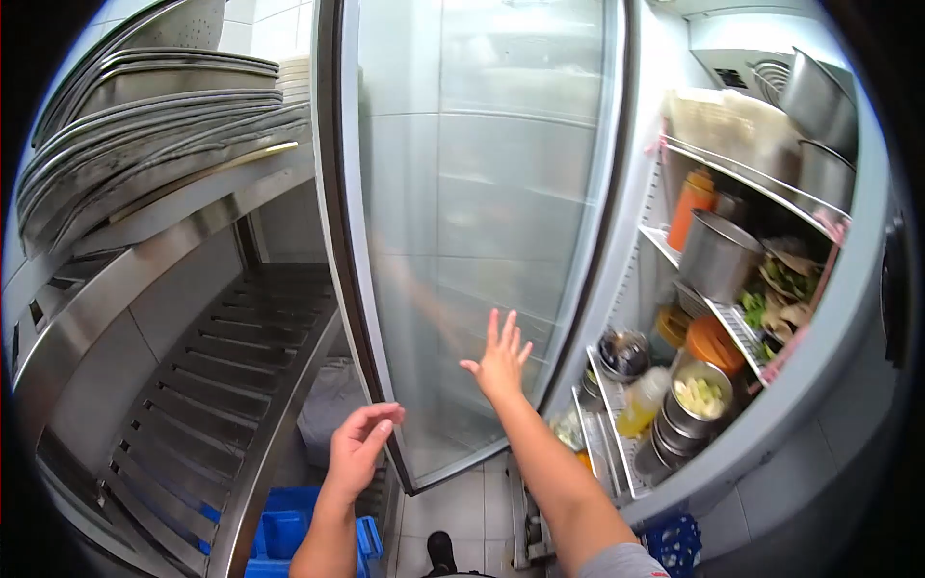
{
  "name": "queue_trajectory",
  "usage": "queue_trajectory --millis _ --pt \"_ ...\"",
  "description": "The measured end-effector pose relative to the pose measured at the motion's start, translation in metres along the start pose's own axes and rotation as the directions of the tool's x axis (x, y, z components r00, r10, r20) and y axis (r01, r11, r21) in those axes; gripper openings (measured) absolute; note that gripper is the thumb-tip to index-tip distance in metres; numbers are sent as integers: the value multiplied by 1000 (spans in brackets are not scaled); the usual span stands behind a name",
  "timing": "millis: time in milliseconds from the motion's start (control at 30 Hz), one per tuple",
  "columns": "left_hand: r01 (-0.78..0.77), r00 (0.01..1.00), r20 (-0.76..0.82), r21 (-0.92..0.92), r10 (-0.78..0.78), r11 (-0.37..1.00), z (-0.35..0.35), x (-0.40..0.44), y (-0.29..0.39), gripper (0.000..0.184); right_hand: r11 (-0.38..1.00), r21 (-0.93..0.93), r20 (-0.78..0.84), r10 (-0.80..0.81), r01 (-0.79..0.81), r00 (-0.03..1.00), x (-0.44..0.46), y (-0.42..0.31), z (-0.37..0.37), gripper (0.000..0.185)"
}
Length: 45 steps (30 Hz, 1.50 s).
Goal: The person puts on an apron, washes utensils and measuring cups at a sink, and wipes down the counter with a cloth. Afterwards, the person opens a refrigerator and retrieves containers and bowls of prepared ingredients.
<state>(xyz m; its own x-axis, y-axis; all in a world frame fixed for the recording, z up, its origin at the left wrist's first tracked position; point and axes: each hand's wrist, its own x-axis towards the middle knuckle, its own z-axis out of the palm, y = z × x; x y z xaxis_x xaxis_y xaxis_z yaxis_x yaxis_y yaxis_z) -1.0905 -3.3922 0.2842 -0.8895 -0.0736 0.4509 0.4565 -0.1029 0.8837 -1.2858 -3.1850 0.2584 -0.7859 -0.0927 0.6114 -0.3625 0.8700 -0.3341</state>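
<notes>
A glass fridge door point(482, 222) with a dark frame stands swung open in front of me. My right hand point(501, 366) is spread wide before the lower part of the glass; whether the palm touches it I cannot tell. Beside the door's lower left edge is my left hand point(358, 451), its fingers loosely bent and the thumb apart, with nothing in it. The fingertips are close to the dark frame, and contact there is unclear. To the right, the fridge point(838, 318) shows its wire shelves.
Fridge shelves hold an orange bottle point(690, 207), a metal pot point(718, 252), leafy greens point(790, 279), a yellow bottle point(643, 403) and a bowl of chopped pale pieces point(699, 397). At left, stacked metal trays point(145, 144) rest above a slatted metal rack point(212, 385). Blue crates point(289, 525) are below.
</notes>
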Motion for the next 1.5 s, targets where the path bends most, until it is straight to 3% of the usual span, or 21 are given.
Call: queue_trajectory --millis 67,133,200,300,367,500,533,600,667,767,800,867,900,967,1067,1133,1267,1333,1400,1433,1500 --pt "-111 987 -110 62 117 992 -7 33 -3 28 999 -10 -40 44 -44 998 21 3 18 112" --pt "-308 911 -180 299 371 903 -7 76 -6 34 965 -22 -225 -260 262 939 47 -11 9 109" --pt "-315 897 -191 357 399 879 -6 119 -16 35 935 8 -240 -342 354 909 88 -39 -17 104" --pt "-349 890 -152 383 431 855 1 176 -15 29 901 -148 -99 -424 409 900 134 -49 -16 99" --pt "-521 776 24 588 630 619 9 215 5 22 901 -163 -109 -422 403 900 151 -47 1 100" --pt "-652 587 183 684 789 326 25 298 72 22 904 -239 -118 -389 355 913 181 -47 33 102" --pt "-619 558 206 748 804 238 28 316 92 23 904 -209 -117 -403 374 908 186 -48 37 102" --pt "-515 500 261 856 826 41 32 358 133 26 924 -209 50 -316 319 947 208 -49 37 95" --pt "-359 445 292 924 846 -130 30 406 167 32 908 -279 3 -325 313 946 226 -40 62 89" --pt "129 516 193 946 834 -299 26 460 208 40 863 -411 -29 -334 294 942 253 -20 85 88" --pt "298 550 116 898 827 -324 20 474 217 43 841 -452 -31 -348 297 937 261 -10 95 87" --pt "475 649 -111 832 752 -287 6 485 235 48 817 -487 -31 -369 308 929 270 1 103 87" --pt "484 646 -114 826 755 -289 -4 487 236 48 824 -479 -26 -356 301 934 272 3 105 87" --pt "525 669 14 699 743 -486 -29 485 233 56 828 -462 -11 -364 318 931 274 0 104 87" --pt "542 726 -47 653 686 -529 -36 478 241 64 833 -453 -1 -357 318 934 270 1 105 88" --pt "537 730 -60 666 681 -518 -33 473 243 67 795 -529 -16 -360 297 933 277 8 105 89" --pt "522 713 -57 708 698 -475 -26 463 248 67 823 -488 51 -307 292 950 278 8 106 90" --pt "492 735 -42 720 677 -490 -24 454 247 66 854 -438 -100 -356 280 929 280 12 112 89" --pt "494 765 -134 749 630 -441 -16 453 252 60 872 -394 -64 -340 289 938 283 13 112 89" --pt "466 757 -151 807 636 -363 -9 446 256 72 887 -356 -54 -332 292 942 285 15 109 89" --pt "412 740 -89 843 666 -345 -22 443 255 66 889 -351 -21 -322 295 946 286 16 107 90"
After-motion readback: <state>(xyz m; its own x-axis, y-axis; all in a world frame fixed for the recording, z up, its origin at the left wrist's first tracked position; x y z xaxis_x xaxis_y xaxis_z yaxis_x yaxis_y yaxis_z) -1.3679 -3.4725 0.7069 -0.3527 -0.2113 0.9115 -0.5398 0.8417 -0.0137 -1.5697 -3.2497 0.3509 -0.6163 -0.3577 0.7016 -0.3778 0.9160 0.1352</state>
